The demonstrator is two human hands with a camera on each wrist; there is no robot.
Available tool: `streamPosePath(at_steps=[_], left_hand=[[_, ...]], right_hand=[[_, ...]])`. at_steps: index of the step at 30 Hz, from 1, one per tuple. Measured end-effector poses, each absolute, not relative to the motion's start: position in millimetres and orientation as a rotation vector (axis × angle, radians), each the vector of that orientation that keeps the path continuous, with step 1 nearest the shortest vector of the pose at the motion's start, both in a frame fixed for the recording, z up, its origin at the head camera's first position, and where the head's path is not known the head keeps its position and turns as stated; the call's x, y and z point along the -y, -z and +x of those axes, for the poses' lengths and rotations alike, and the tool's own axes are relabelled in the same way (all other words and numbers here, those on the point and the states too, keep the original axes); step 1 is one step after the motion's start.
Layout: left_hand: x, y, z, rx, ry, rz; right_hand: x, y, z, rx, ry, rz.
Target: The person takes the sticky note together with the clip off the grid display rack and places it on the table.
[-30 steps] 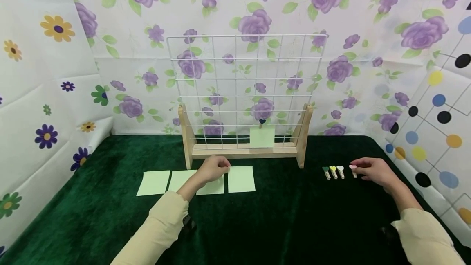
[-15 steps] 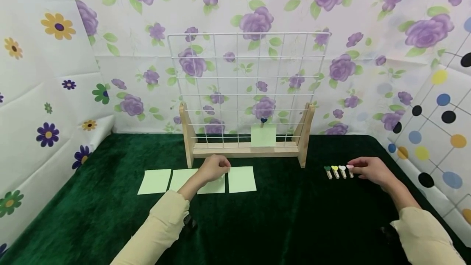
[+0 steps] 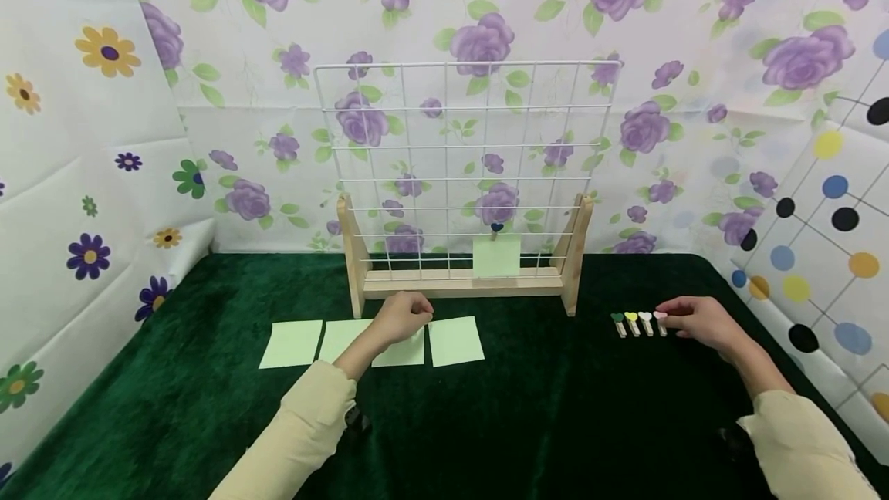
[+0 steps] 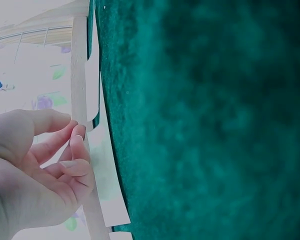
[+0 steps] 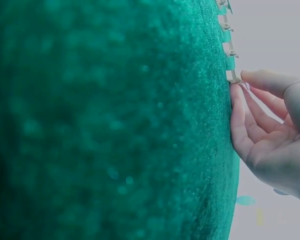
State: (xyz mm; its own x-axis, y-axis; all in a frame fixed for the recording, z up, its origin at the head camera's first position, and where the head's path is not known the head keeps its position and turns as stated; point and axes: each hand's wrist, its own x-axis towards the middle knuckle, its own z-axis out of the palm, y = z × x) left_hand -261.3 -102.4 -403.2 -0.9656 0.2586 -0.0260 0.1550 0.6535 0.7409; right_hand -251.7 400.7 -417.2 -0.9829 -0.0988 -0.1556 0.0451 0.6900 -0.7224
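Observation:
Several pale green sticky notes lie in a row on the dark green cloth. My left hand reaches over them, hiding part of the middle ones. Its thumb and index fingertips are close together just above the top left corner of the rightmost note, apparently apart from it; in the left wrist view the hand has loosely bent fingers. On the right, my right hand pinches the pink heart-topped mini clothespin between thumb and fingers. Beside it lie white, yellow and green heart clothespins.
Behind the notes stands a white wire grid in a wooden base. A dark blue heart clothespin holds one green note on it. Flowered sheets hang around the table.
The right hand has slid the pink clothespin left, up beside the white one. The rightmost note has turned slightly, its top left corner dropping away from the left fingertips.

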Motion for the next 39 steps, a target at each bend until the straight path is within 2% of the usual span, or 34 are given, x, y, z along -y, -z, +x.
streamPosePath(at_steps=[16, 20, 27, 32, 39], left_hand=[[121, 398, -260, -2.679, -1.365, 0.230], [126, 393, -263, -2.591, -1.501, 0.188], [132, 391, -269, -2.456, -1.719, 0.083], [123, 388, -266, -2.463, -1.775, 0.133], [95, 377, -267, -2.405, -1.860, 0.247]], right_hand=[[-394, 409, -249, -2.819, 1.244, -0.019], [-377, 393, -246, -2.895, 1.347, -0.049], [-331, 361, -242, -2.820, 1.506, -0.276], [-302, 353, -240, -2.751, 1.574, -0.393], [-269, 350, -248, -2.743, 1.602, -0.421]])
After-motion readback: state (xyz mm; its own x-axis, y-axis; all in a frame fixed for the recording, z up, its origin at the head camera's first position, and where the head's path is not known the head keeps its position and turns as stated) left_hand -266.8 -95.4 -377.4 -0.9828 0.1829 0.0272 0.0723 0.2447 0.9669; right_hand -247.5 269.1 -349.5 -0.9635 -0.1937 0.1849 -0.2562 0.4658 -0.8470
